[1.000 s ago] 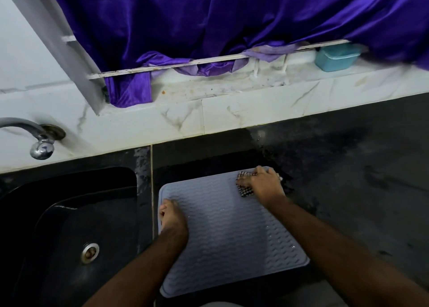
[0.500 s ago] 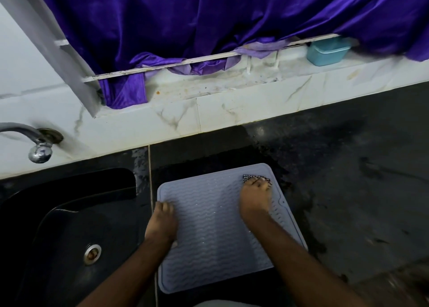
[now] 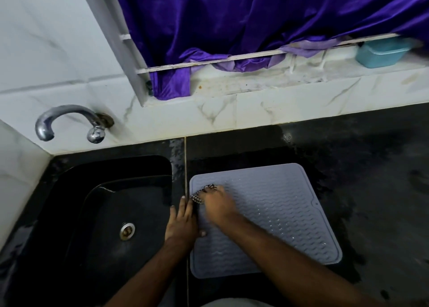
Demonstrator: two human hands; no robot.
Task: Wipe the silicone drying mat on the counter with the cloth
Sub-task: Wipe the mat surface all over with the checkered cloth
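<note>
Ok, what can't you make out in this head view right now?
- Cloth: mostly hidden under the right hand; only a checked edge shows.
- Right hand: motion-blurred, fingers unclear.
- Drying mat: its left edge is covered by the left hand, part of its near side by the right forearm.
- Blue tub: contents hidden by its wall.

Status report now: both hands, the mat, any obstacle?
Right hand presses checked cloth on grey ribbed silicone mat, near-left corner. Left hand flat on mat's left edge, grip empty. Nothing in the way.
</note>
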